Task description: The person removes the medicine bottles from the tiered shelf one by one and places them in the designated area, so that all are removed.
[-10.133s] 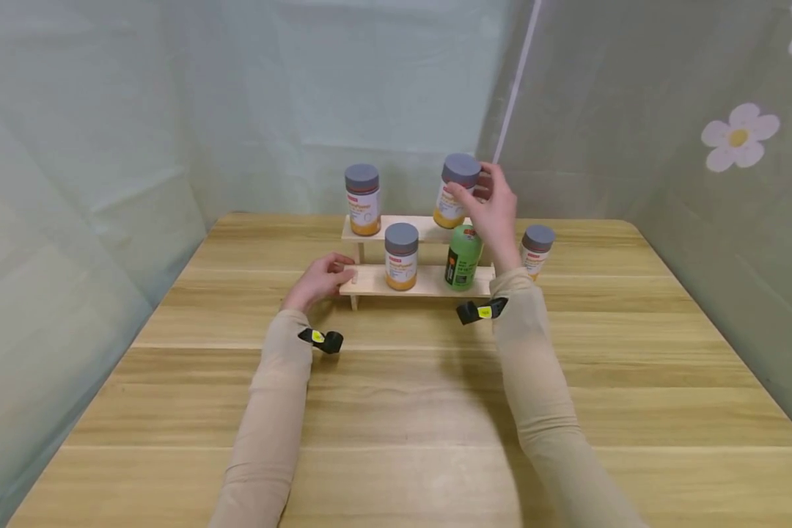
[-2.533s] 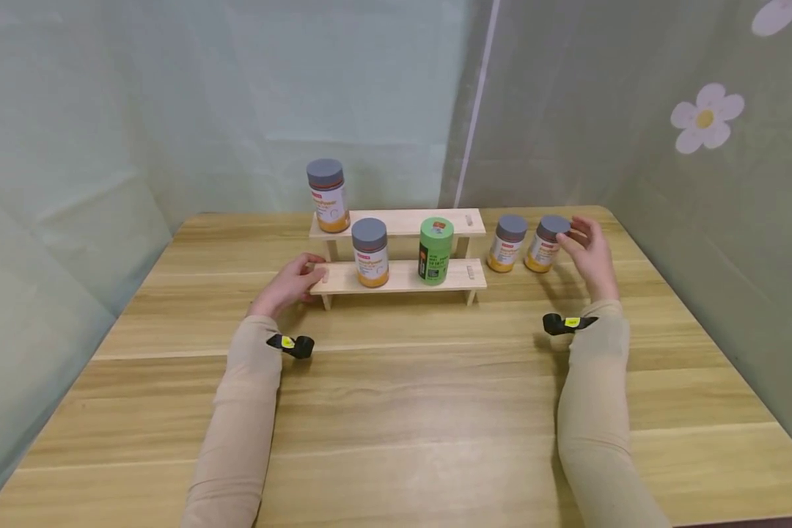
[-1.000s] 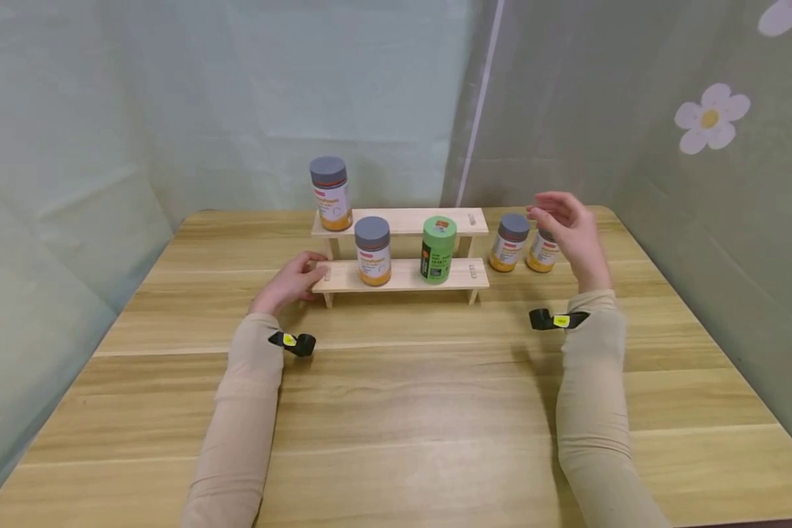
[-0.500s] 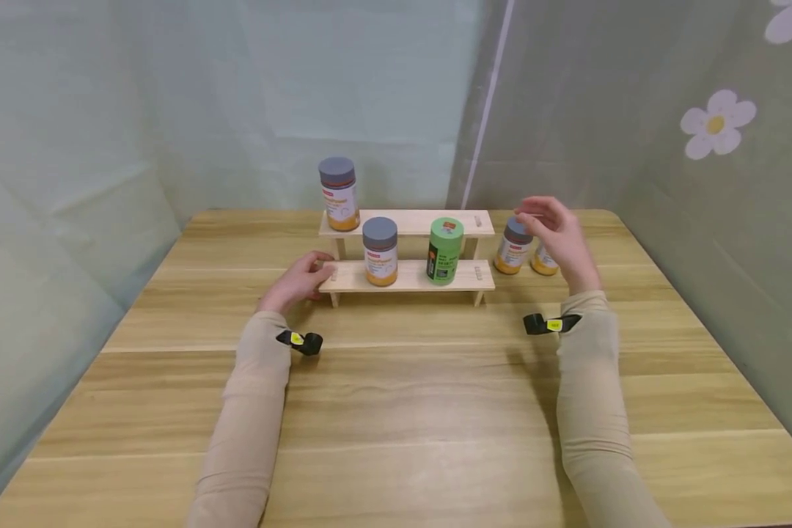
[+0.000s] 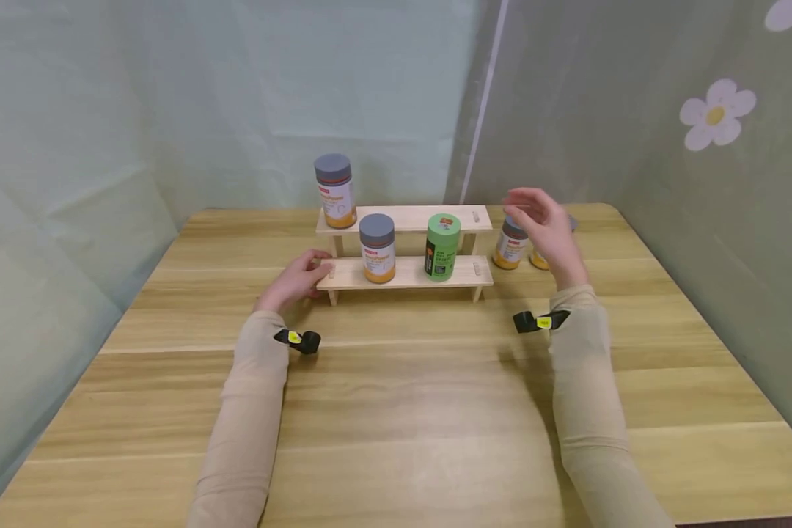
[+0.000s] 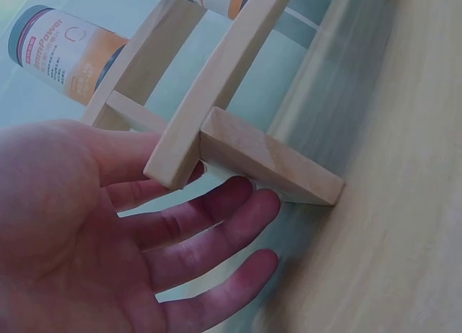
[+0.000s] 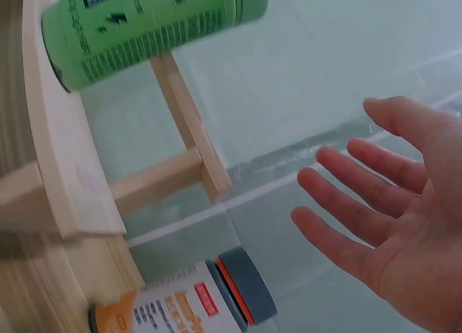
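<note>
A two-tier wooden stand (image 5: 409, 274) holds a grey-lidded jar (image 5: 334, 192) at the upper tier's left end. On the lower tier are another grey-lidded jar (image 5: 378, 249) and a green jar (image 5: 443, 248). My left hand (image 5: 297, 281) holds the lower tier's left end, thumb on the board; in the left wrist view the fingers (image 6: 216, 235) reach beneath it beside the leg. My right hand (image 5: 546, 231) is raised with nothing in it, fingers loosely bent. It overlaps two more grey-lidded jars on the table, the nearer jar (image 5: 510, 246) and the farther jar (image 5: 539, 261), partly hiding both.
The wooden table (image 5: 396, 411) stretches in front of the stand. A pale cloth backdrop (image 5: 290, 88) stands behind it and along the sides, with a flower print (image 5: 717, 115) at the right.
Ten seconds ago my right hand held a jar at the upper tier; that jar later stood on the table at right. My right hand has since risen from it and moved left. Left hand stays.
</note>
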A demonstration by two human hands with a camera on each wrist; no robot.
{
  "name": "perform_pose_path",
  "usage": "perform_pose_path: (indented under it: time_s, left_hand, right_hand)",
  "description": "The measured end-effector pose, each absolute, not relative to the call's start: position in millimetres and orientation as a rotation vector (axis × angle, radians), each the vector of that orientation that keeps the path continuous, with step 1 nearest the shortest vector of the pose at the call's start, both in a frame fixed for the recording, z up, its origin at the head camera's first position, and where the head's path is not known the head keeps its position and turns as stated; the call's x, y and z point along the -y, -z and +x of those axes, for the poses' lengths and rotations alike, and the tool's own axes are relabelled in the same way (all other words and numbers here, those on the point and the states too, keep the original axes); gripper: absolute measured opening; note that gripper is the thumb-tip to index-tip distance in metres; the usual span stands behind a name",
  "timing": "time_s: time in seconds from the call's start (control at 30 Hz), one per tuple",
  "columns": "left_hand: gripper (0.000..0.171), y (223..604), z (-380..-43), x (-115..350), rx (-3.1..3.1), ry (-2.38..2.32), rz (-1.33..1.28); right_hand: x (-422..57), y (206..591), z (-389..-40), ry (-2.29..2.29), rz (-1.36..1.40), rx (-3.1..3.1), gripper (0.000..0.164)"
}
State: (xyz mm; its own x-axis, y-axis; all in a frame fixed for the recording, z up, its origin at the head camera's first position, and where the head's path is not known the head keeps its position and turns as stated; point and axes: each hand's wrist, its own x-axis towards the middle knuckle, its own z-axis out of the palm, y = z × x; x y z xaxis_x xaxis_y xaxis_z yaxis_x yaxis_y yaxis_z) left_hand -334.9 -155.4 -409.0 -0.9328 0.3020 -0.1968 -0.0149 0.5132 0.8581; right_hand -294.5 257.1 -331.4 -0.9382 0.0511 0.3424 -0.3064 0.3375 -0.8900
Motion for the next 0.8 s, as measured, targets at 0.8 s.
perform_pose_path:
  time_s: [0.8]
  left_hand:
    - [0.048, 406, -336, 155, -2.428, -1.388, 0.211]
  right_hand:
    - [-207, 324, -297, -1.530, 0.368, 2.418, 0.042]
